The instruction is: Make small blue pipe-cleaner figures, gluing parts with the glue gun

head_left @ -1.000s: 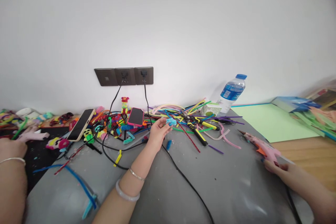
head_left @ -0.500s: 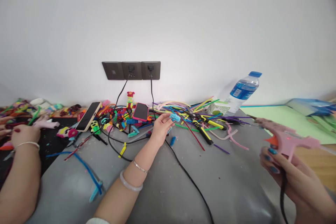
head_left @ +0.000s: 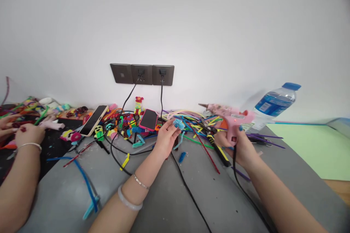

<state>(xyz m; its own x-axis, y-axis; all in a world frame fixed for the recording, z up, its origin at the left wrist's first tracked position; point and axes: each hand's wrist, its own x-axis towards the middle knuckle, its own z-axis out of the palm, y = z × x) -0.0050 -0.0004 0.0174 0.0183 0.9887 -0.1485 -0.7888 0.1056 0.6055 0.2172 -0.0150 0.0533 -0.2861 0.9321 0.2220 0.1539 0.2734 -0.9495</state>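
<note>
My left hand [head_left: 164,139] is closed in a pinch on a small light-blue pipe-cleaner piece [head_left: 179,123], held just above the grey tabletop [head_left: 169,204]. My right hand [head_left: 237,145] is wrapped round the grip of a pink glue gun [head_left: 229,114], raised off the table with its nozzle pointing left toward the blue piece. The gun's black cord [head_left: 243,189] trails back along my right forearm. Between and behind my hands lies a pile of coloured pipe cleaners [head_left: 199,123].
Another person's hand [head_left: 27,136] works at the far left among craft bits. Two phones [head_left: 149,119] [head_left: 93,120] lie near a wall socket strip [head_left: 142,74] with black cables. A water bottle [head_left: 273,102] and green sheet [head_left: 314,145] are at right. Yellow-handled pliers [head_left: 218,149] lie under my right hand.
My right hand has carried the glue gun from the far right in toward the middle, close to the blue piece. My left hand has stayed where it was, still pinching that piece.
</note>
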